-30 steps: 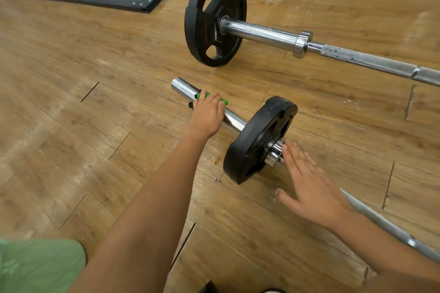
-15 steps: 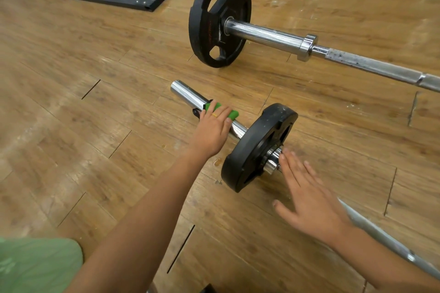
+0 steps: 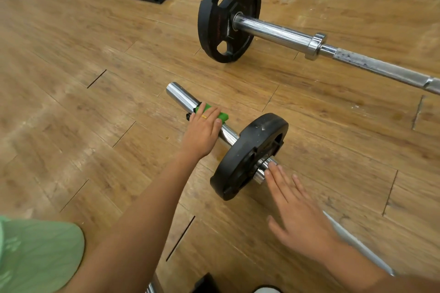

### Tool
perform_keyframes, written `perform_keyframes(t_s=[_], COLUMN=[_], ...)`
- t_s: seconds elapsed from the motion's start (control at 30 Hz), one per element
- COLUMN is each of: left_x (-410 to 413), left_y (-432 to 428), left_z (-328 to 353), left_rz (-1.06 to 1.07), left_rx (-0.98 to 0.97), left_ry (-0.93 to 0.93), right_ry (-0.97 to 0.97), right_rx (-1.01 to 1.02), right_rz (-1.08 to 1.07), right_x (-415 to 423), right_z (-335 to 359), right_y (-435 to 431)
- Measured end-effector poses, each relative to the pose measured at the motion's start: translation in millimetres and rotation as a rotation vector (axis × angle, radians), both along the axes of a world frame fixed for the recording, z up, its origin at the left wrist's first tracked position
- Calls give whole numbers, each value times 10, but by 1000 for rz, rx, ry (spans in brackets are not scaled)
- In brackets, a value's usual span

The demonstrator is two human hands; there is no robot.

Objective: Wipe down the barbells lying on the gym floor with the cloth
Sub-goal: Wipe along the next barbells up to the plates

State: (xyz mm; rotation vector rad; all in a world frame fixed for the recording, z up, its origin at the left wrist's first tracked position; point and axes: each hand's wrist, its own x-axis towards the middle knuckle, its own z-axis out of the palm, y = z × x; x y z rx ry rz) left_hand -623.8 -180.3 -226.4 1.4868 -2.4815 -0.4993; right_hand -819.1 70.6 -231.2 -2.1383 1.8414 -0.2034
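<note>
Gripping cloth round bar with left hand, at 10 o'clock from plate. Resting right hand flat, fingers straight, at 4 o'clock. Runs 10-to-4; probably wipe toward 10.

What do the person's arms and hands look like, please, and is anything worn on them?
The left hand and right hand are ungloved, and both forearms are bare as far as the picture's edge: no sleeve, watch or bracelet shows. The left hand wears a thin gold-coloured ring on one finger. No ring shows on the right hand, whose nails look short and unpainted.
</note>
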Motion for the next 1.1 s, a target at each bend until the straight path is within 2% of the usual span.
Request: perform_keyframes(t_s=[0.1, 0.27, 0.4, 0.6, 0.67, 0.77, 0.83, 0.9, 1.0, 1.1], left_x=[-19, 200, 237, 362, 414, 322, 310, 423, 641, 560], left_y=[40, 139, 143, 163, 129, 205, 362, 468, 342, 396], left_z=[-40, -24, -11, 38, 42, 53, 30, 24, 52, 23], left_rz=[90, -37, -35, -314, -239, 16, -20, -163, -295, -127], left_rx=[16, 16, -1, -6, -1, 11, 11, 36, 51, 36], left_ry=[28, 50, 12, -120, -88, 3, 56, 75, 18, 61], right_ry=[-1, -73, -99, -119, -95, -79, -63, -37, -20, -20], right_rx=[20, 47, 46, 29, 7, -34, -58, -77, -88, -76], right_rz=[10, 91, 110, 120, 110, 104, 108, 112, 120, 135], right_x=[-24, -88, -18, 5, 40, 115, 147, 175, 227, 258], right_z=[13, 7, 51, 38, 23, -2, -8, -2, 15, 23], right_y=[-2, -54, -2, 25, 51, 82, 100, 123, 158, 168])
